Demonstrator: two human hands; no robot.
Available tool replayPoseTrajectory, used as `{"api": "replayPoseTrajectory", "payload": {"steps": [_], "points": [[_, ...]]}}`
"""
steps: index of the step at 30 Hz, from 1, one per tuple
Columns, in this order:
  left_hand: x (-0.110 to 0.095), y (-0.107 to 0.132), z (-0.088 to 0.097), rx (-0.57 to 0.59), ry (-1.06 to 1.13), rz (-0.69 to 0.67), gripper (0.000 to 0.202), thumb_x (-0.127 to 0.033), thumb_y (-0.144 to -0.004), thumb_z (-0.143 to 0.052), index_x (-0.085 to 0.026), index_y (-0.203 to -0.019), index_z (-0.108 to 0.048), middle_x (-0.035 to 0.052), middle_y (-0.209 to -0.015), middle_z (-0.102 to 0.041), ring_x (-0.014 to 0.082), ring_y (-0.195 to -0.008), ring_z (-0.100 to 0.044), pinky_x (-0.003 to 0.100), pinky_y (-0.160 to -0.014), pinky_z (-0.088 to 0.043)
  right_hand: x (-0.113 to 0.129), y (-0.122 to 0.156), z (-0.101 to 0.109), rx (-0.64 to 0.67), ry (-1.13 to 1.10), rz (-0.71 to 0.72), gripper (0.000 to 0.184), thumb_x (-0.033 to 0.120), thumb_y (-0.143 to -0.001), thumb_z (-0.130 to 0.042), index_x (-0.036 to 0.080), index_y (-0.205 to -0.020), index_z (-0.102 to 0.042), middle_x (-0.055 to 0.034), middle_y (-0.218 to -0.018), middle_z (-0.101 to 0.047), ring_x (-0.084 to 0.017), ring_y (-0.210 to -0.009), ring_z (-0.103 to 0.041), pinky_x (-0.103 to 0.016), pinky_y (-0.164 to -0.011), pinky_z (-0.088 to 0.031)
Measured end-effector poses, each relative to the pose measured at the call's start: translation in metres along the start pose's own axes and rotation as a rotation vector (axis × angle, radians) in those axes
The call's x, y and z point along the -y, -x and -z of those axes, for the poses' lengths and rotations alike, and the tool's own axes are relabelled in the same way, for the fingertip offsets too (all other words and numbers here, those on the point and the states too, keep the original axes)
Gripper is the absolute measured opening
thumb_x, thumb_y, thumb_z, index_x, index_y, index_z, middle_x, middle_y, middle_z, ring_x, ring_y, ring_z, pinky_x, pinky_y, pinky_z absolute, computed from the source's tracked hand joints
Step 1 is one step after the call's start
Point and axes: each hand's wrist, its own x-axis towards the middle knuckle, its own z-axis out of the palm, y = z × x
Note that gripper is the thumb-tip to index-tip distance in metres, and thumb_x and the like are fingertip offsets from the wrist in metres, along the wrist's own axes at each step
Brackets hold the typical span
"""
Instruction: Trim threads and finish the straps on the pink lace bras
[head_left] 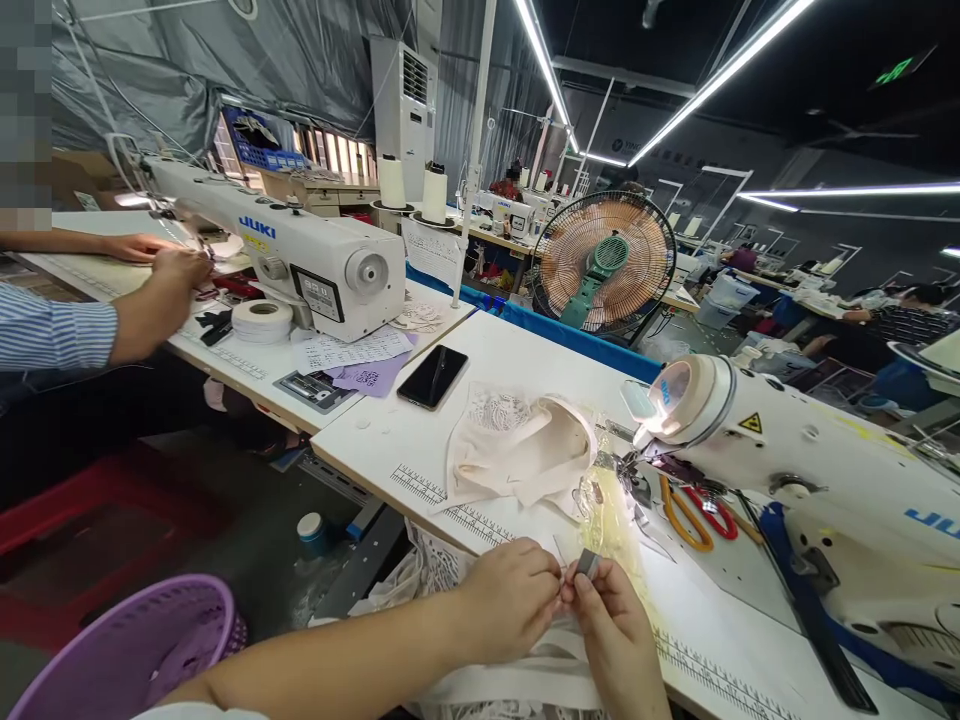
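"What is the garment (517,458) right of centre made of?"

"Pale matt cloth, with openwork lace at its upper left; the phone (433,377) beside it is glossy black"

"And that small grey piece (587,564), bottom centre?"

"Dull and flat-looking; from here I can't tell metal from plastic"

"The sewing machine (832,440) at the right edge?"

"Smooth white casing with a soft shine, over a smooth white tabletop (409,430); lower left, the purple basket (235,630) looks like perforated plastic, while the grey sheeting (292,60), upper left, is creased, with a dull sheen"
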Motion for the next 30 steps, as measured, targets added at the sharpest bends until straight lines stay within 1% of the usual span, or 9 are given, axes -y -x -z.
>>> {"api": "replayPoseTrajectory", "payload": {"steps": [7, 10, 13, 16, 17, 19, 23, 27, 30], "points": [[-0.001, 0.004, -0.001, 0.006, -0.033, -0.031, 0.014, -0.021, -0.079, -0.045, -0.016, -0.085, -0.056, 0.0059, -0.093, -0.063, 0.0164, -0.087, -0.054, 0.028, -0.082, -0.046, 0.006, 0.004, -0.004, 0.022, 0.088, 0.020, 0.032, 0.049, -0.070, -0.065, 0.018, -0.070, -0.055, -0.0023, -0.070, -0.057, -0.015, -0.066, -0.052, -0.025, -0.061, -0.047], [-0.002, 0.008, -0.003, -0.023, -0.117, -0.104, 0.016, -0.021, -0.079, -0.046, -0.014, -0.090, -0.056, 0.0063, -0.097, -0.063, 0.0159, -0.091, -0.055, 0.027, -0.087, -0.045, 0.008, 0.018, -0.006, -0.075, 0.256, 0.166, 0.029, 0.047, -0.076, -0.059, 0.018, -0.074, -0.055, -0.0041, -0.075, -0.058, -0.016, -0.070, -0.055, -0.025, -0.065, -0.047], [-0.001, 0.011, -0.008, -0.113, -0.241, -0.210, 0.021, -0.020, -0.081, -0.045, -0.009, -0.094, -0.057, 0.0081, -0.100, -0.064, 0.0161, -0.096, -0.055, 0.027, -0.094, -0.042, 0.008, 0.035, 0.000, -0.130, 0.511, 0.343, 0.020, 0.037, -0.084, -0.050, 0.018, -0.080, -0.055, -0.0075, -0.087, -0.060, -0.018, -0.084, -0.058, -0.025, -0.074, -0.048], [0.002, 0.012, -0.010, -0.176, -0.284, -0.225, 0.025, -0.021, -0.081, -0.046, -0.008, -0.098, -0.059, 0.0089, -0.107, -0.064, 0.0167, -0.100, -0.055, 0.027, -0.096, -0.042, 0.011, 0.047, 0.013, -0.066, 0.775, 0.488, 0.008, 0.024, -0.085, -0.047, 0.020, -0.082, -0.052, -0.0076, -0.096, -0.062, -0.019, -0.096, -0.059, -0.026, -0.079, -0.048], [0.003, 0.012, -0.009, -0.169, -0.278, -0.218, 0.026, -0.021, -0.081, -0.046, -0.008, -0.099, -0.059, 0.0087, -0.108, -0.064, 0.0166, -0.101, -0.055, 0.027, -0.096, -0.042, 0.013, 0.051, 0.017, -0.034, 0.841, 0.536, 0.005, 0.020, -0.085, -0.046, 0.020, -0.085, -0.051, -0.0071, -0.098, -0.063, -0.018, -0.098, -0.059, -0.027, -0.082, -0.048], [0.002, 0.012, -0.007, -0.130, -0.265, -0.215, 0.026, -0.019, -0.081, -0.046, -0.008, -0.100, -0.060, 0.0089, -0.110, -0.064, 0.0170, -0.102, -0.056, 0.028, -0.095, -0.043, 0.018, 0.057, 0.021, 0.013, 0.934, 0.594, 0.009, 0.014, -0.084, -0.045, 0.020, -0.090, -0.049, -0.0071, -0.101, -0.063, -0.019, -0.103, -0.058, -0.030, -0.086, -0.048], [0.002, 0.003, -0.005, -0.068, -0.310, -0.248, 0.027, -0.014, -0.083, -0.043, -0.006, -0.101, -0.062, 0.0124, -0.112, -0.063, 0.0203, -0.106, -0.056, 0.033, -0.094, -0.045, 0.024, 0.060, 0.024, 0.008, 0.965, 0.540, 0.013, 0.009, -0.083, -0.042, 0.021, -0.087, -0.045, -0.0074, -0.106, -0.061, -0.019, -0.112, -0.052, -0.037, -0.093, -0.045], [0.004, -0.010, -0.006, -0.011, -0.366, -0.289, 0.029, -0.018, -0.085, -0.042, -0.005, -0.101, -0.063, 0.0140, -0.113, -0.062, 0.0222, -0.104, -0.058, 0.035, -0.091, -0.047, 0.024, 0.053, 0.031, -0.005, 0.945, 0.515, 0.013, 0.008, -0.081, -0.043, 0.020, -0.086, -0.045, -0.0084, -0.103, -0.061, -0.019, -0.112, -0.051, -0.038, -0.094, -0.044], [0.002, -0.013, -0.003, 0.018, -0.405, -0.307, 0.031, -0.021, -0.086, -0.040, -0.007, -0.101, -0.063, 0.0128, -0.113, -0.062, 0.0223, -0.104, -0.058, 0.036, -0.090, -0.048, 0.026, 0.052, 0.035, 0.002, 0.959, 0.503, 0.013, 0.007, -0.080, -0.044, 0.019, -0.084, -0.046, -0.0089, -0.102, -0.061, -0.019, -0.111, -0.051, -0.038, -0.093, -0.044]]}}
